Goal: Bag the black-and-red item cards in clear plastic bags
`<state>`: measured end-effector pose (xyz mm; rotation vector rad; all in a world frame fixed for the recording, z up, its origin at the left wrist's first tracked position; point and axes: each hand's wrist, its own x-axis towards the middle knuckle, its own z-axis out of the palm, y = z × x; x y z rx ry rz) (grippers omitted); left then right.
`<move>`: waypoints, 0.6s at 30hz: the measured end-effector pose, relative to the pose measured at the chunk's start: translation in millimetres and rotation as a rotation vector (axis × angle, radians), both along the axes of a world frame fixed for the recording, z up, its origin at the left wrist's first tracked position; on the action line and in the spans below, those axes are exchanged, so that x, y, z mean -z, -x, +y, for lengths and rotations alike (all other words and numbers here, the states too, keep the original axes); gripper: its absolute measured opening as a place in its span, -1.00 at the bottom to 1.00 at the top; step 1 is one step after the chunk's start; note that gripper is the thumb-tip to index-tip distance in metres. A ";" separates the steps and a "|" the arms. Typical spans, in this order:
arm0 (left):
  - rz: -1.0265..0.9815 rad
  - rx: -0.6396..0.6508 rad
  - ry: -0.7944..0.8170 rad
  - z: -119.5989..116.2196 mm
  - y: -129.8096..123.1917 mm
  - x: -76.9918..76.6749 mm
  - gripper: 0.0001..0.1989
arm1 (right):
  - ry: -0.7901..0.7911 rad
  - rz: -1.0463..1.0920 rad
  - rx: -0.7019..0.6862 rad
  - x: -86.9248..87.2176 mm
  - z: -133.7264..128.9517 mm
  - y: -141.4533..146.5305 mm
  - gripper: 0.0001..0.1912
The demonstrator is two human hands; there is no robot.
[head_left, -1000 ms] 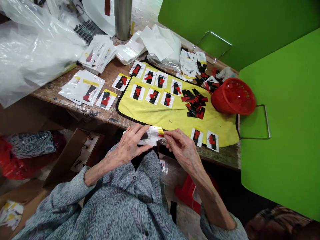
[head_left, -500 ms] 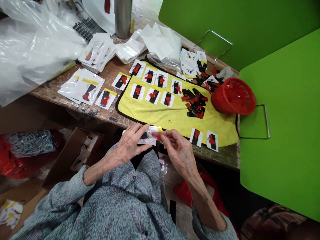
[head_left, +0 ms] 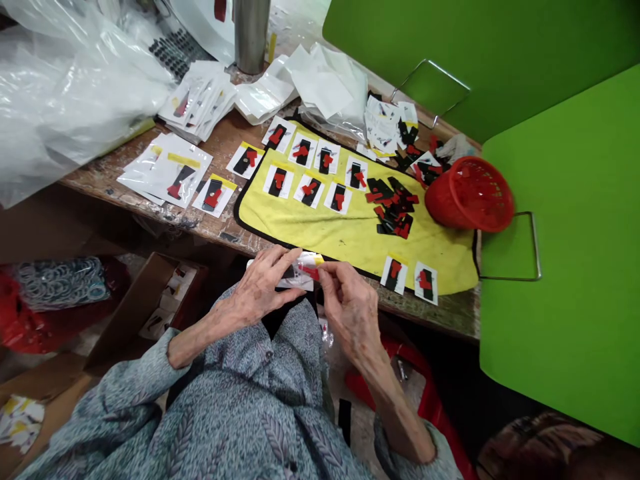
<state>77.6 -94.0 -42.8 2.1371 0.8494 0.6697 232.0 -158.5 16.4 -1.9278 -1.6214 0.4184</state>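
Note:
Below the table's front edge, my left hand (head_left: 257, 283) is closed on a small clear-and-white plastic packet (head_left: 299, 283) with a yellow strip. Part of a black piece shows under its fingers. From the right, my right hand (head_left: 350, 303) pinches the end of a small red plastic piece (head_left: 310, 272), which lies over the packet's right end; whether it is inside the packet I cannot tell. On the yellow cloth (head_left: 325, 230) beyond lie several white cards with red and black pieces, and a loose heap of red and black pieces (head_left: 395, 207).
A red basket (head_left: 440, 200) stands at the cloth's right, beside green panels (head_left: 565, 267) with metal handles. White packets (head_left: 170, 163) lie at the left under a big plastic bag (head_left: 75, 100). A metal post (head_left: 251, 33) rises at the back. A cardboard box (head_left: 120, 320) sits below left.
My right hand has moved slightly left, carrying the red piece farther over the packet. My left hand stays in place on the packet. The view has shifted a little.

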 end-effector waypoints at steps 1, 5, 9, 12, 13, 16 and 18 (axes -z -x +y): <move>-0.007 0.000 0.000 0.1 0.1 0.4 -0.41 | -0.019 -0.023 -0.005 0.3 -0.4 1.2 -0.83; -0.027 0.013 -0.013 0.3 0.1 1.1 -0.42 | -0.020 -0.005 0.011 1.0 -4.7 6.1 -0.83; -0.038 0.015 -0.008 0.3 0.2 1.5 -0.41 | 0.051 0.116 0.086 1.1 -9.1 7.1 -0.84; -0.051 0.028 0.004 1.1 1.1 2.4 -0.40 | 0.151 0.347 0.145 2.0 -8.4 4.2 -0.84; -0.056 0.037 0.001 1.6 1.6 2.7 -0.40 | 0.175 0.428 0.154 3.1 -7.2 3.2 -0.83; -0.067 0.063 -0.016 3.1 3.4 3.3 -0.39 | 0.153 0.502 0.169 9.5 -3.2 2.4 -0.81; -0.072 0.076 -0.027 3.8 4.7 3.7 -0.40 | 0.088 0.431 0.170 15.0 -2.2 4.3 -0.82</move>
